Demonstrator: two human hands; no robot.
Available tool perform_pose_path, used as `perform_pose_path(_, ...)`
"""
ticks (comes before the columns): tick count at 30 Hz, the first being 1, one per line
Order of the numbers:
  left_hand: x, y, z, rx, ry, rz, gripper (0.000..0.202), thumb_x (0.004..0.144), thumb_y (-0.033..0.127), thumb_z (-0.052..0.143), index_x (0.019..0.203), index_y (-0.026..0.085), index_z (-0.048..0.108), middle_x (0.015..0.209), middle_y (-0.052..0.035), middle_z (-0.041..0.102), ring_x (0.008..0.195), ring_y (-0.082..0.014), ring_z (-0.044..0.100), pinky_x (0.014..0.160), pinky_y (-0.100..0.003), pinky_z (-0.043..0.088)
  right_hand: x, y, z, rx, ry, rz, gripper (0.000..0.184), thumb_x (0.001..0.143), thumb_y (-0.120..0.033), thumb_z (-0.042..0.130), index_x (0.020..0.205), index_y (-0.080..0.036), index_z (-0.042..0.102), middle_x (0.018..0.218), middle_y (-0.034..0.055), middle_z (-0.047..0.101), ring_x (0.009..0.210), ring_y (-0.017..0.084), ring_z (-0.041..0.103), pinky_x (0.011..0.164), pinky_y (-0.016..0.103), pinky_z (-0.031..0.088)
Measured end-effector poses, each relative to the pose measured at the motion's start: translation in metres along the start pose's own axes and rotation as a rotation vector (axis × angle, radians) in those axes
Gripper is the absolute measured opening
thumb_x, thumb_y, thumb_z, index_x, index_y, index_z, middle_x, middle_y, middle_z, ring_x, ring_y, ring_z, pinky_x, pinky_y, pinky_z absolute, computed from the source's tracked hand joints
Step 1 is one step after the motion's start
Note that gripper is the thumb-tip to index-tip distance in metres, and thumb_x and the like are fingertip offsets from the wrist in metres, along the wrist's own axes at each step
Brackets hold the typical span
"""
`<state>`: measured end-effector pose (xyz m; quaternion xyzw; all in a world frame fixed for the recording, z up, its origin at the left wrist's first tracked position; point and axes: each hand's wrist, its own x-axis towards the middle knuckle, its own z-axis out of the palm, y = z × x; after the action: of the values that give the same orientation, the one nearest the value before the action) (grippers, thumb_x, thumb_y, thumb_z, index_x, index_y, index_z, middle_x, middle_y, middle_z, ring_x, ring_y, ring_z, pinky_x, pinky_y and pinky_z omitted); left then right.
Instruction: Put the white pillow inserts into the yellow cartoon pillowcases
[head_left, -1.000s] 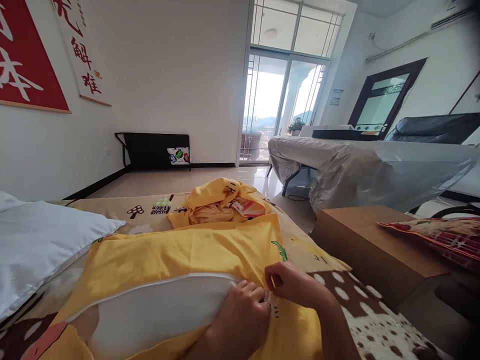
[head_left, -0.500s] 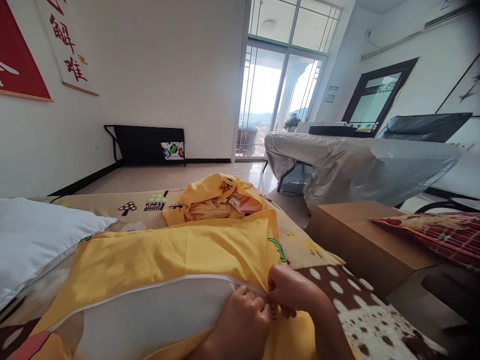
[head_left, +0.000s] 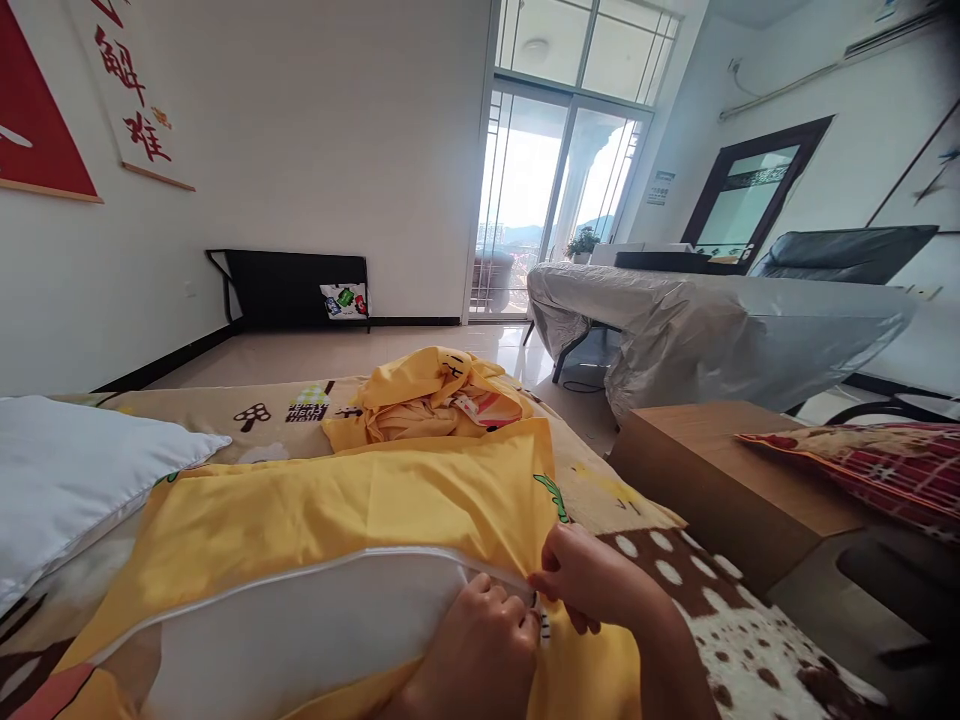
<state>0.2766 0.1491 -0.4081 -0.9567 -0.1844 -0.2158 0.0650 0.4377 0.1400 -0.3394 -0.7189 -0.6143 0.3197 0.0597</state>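
Note:
A yellow pillowcase (head_left: 322, 510) with a carrot-top print lies across the bed, its long zipper (head_left: 360, 553) parted. Through the gap shows a white pillow (head_left: 300, 630) inside the case. My left hand (head_left: 484, 645) is closed at the right end of the opening, knuckles up, gripping the pillowcase by its edge. Just right of it, my right hand (head_left: 592, 580) is pinched on the zipper's right end; a small dark piece, perhaps the slider, shows between the two hands. The fingertips are partly hidden.
A crumpled yellow cloth (head_left: 442, 400) lies beyond the pillowcase on the patterned blanket (head_left: 720, 610). Another white pillow (head_left: 90, 490) is at the left. To the right stand a brown box (head_left: 720, 460) with a red plaid cushion (head_left: 885, 470) and a plastic-covered table (head_left: 675, 330).
The view has shifted very slightly. My right hand's fingers have turned a little at the zipper's end, and a small dark piece now shows there. My left hand stays in place.

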Motion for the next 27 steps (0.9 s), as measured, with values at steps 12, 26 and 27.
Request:
perform_pose_path(12,0.003,0.000,-0.027,-0.350,-0.028,-0.264,0.009,0.078,0.022,0.053,0.081,0.020,0.061,0.086,-0.0033,0.064,0.081,-0.0187,0.057,0.074,-0.031,0.041,0.004,-0.005,0.004,0.026,-0.019,-0.099,0.027,0.065,-0.014,0.046,0.038,-0.018,0.040,0.033,-0.0039,0.043,0.030,0.006,0.042,0.034,0.015,0.030)
perform_pose_path(26,0.013,-0.011,-0.049,-0.765,0.053,-0.529,0.025,0.083,0.020,0.044,0.079,0.022,0.069,0.079,-0.0006,0.067,0.078,-0.0148,0.057,0.071,-0.024,0.039,-0.008,-0.001,-0.008,0.149,0.018,-0.246,0.026,0.082,-0.029,0.042,0.059,-0.018,0.047,0.044,-0.0030,0.052,0.039,0.006,0.042,0.044,0.016,0.035)
perform_pose_path(27,0.013,-0.011,-0.048,-0.788,0.057,-0.543,0.026,0.083,0.022,0.044,0.078,0.022,0.070,0.076,-0.0003,0.067,0.075,-0.0144,0.056,0.068,-0.024,0.038,-0.009,-0.002,-0.009,0.154,0.019,-0.249,0.026,0.083,-0.029,0.042,0.060,-0.018,0.048,0.044,-0.0031,0.052,0.040,0.007,0.043,0.045,0.016,0.035)
